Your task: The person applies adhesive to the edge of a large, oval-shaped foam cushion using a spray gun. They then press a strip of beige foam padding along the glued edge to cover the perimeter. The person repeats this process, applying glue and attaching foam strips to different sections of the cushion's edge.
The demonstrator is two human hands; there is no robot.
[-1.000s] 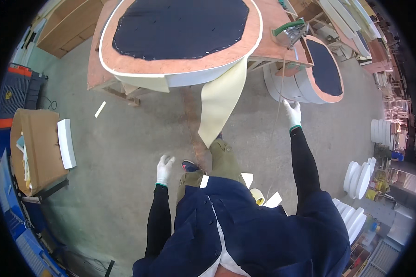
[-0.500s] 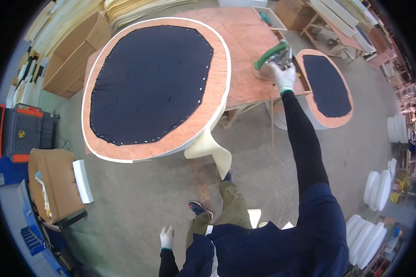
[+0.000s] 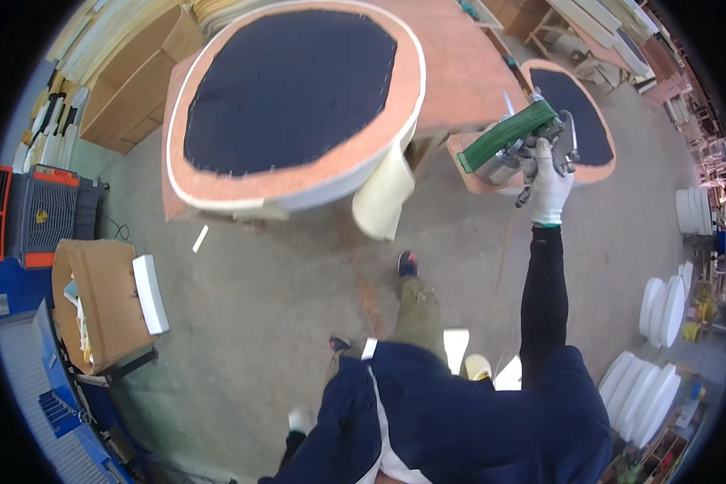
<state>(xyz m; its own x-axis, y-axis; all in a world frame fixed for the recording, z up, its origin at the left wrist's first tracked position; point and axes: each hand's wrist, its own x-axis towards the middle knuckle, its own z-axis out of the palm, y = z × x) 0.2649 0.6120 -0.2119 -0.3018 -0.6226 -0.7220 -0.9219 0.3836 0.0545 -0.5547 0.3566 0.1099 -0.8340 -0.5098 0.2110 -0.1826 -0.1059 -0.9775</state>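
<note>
Right fingers (image 3: 544, 151) curled, gripping spray gun (image 3: 550, 129)

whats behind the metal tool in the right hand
Beyond the metal tool, parts of a black-centred oval piece and a pinkish board show. Whatever lies directly behind the tool and right hand is covered.

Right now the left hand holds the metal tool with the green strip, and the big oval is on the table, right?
Not quite: in the head view, the right hand, not the left hand, holds the metal tool with the green strip. The big oval is on the table.
</note>
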